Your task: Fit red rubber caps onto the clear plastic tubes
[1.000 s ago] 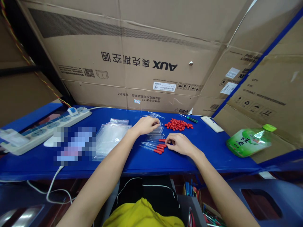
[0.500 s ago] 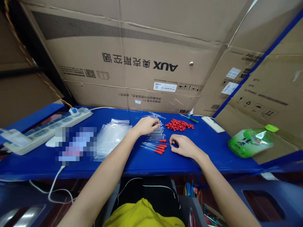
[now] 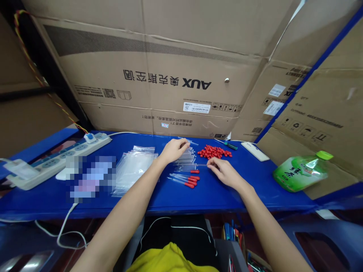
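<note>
My right hand (image 3: 222,170) pinches a thin clear dropper tube (image 3: 202,165), which points left from the fingertips. My left hand (image 3: 173,150) rests over the far end of a pile of clear glass tubes (image 3: 185,160). Its thumb and fingers are pressed together; whatever they hold is hidden. Red rubber bulbs (image 3: 214,152) lie heaped just beyond my right hand. Nearer me are several droppers with red bulbs fitted (image 3: 190,183), their tubes pointing left.
Clear zip bags (image 3: 133,172) lie left of the tubes. Further left are a phone (image 3: 95,175) and a power strip (image 3: 70,153). A screwdriver (image 3: 229,145), a white flat device (image 3: 255,151) and a green bottle (image 3: 300,172) lie rightward. Cardboard (image 3: 159,49) walls the back.
My right hand has moved away from me and slightly right, beside the red bulbs, and the tube in its fingers shows more clearly. My left hand stays at the tube pile.
</note>
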